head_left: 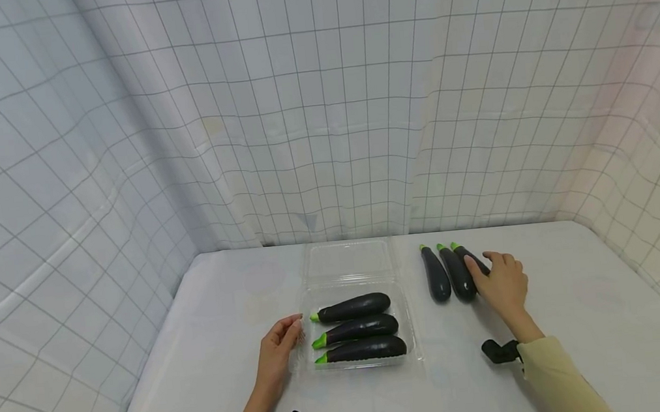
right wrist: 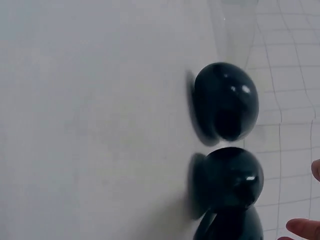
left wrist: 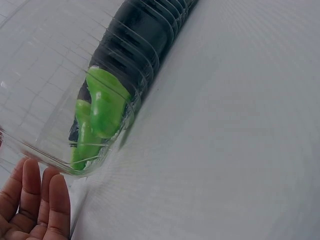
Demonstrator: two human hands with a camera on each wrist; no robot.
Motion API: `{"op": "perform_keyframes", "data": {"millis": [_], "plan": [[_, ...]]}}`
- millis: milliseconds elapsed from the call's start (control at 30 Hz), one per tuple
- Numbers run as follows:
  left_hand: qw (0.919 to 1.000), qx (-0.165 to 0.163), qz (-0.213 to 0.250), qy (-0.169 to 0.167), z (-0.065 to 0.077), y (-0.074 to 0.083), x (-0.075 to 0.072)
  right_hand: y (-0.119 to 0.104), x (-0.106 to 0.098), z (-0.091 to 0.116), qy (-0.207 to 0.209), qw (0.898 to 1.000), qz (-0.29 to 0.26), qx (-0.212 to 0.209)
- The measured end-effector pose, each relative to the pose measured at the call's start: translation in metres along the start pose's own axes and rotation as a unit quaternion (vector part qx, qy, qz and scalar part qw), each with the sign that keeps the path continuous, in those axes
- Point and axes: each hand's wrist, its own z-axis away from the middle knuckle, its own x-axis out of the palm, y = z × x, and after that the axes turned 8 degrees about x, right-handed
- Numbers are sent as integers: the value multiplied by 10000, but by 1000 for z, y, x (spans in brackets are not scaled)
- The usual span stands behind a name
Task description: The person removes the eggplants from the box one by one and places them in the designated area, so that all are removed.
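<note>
A clear plastic clamshell container [head_left: 413, 329] lies with its lid [head_left: 346, 257] folded back. Three black eggplants with green stems lie crosswise in it, the nearest eggplant [head_left: 366, 349] along the front wall. My left hand [head_left: 276, 351] is at the container's left side, fingertips right at its rim; in the left wrist view its fingers [left wrist: 59, 205] are straight. To the right are three more eggplants: a left one [head_left: 436, 275], a middle one [head_left: 458, 274] and a right one [head_left: 471, 260]. My right hand [head_left: 503, 284] reaches over the right one, thumb and fingers spread, covering part of it.
The white table [head_left: 210, 321] has a grid-patterned curtain [head_left: 347, 132] along its back edge. More of this curtain hangs at the left and right sides. Both wrists carry a black camera mount, the right mount [head_left: 498, 351] close above the table.
</note>
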Motion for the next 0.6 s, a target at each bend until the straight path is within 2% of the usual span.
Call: {"op": "perform_keyframes", "data": {"millis": [133, 233, 333, 433, 600], "plan": [[9999, -86, 131, -64, 1, 7, -1, -16, -2, 5, 137, 9988, -265, -387], [9998, -45, 141, -115, 4, 17, 0, -28, -4, 8, 70, 9954, -492, -817], [9998, -34, 137, -142, 6, 24, 0, -41, -8, 12, -153, 9885, -844, -1243], [9997, -48, 167, -167, 5, 21, -1, -53, -10, 17, -414, 9802, -1142, -1562], [9996, -119, 177, -185, 5, 21, -2, -74, -12, 25, -775, 9690, -1189, -2022]]}}
